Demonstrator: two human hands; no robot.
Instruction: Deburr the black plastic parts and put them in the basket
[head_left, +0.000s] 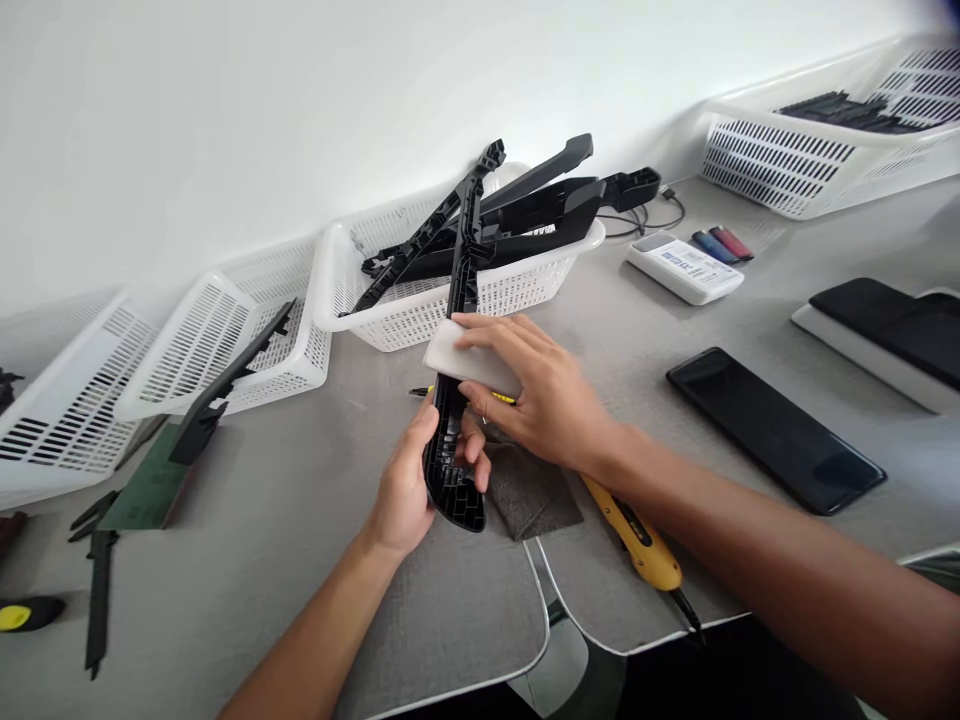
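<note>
My left hand [409,480] is closed around the wide lower end of a long black plastic trim piece [454,480], whose ribbed side faces up. Its far end rises in front of the white basket in the middle. In my right hand [536,385] is a white sponge block [472,358], laid across the trim piece partway along its length. Beneath my hands lies a dark grey cloth [532,495]. A yellow corded tool [645,550] rests just under my right forearm, its front end hidden.
Several black plastic parts fill the middle white basket [405,325]. Other white baskets [225,340] stand left and far right. A dark phone [776,430], a white box-shaped device [684,267] and lighters [724,245] lie on the right. Left are a green sheet [146,490] and a caliper [97,600].
</note>
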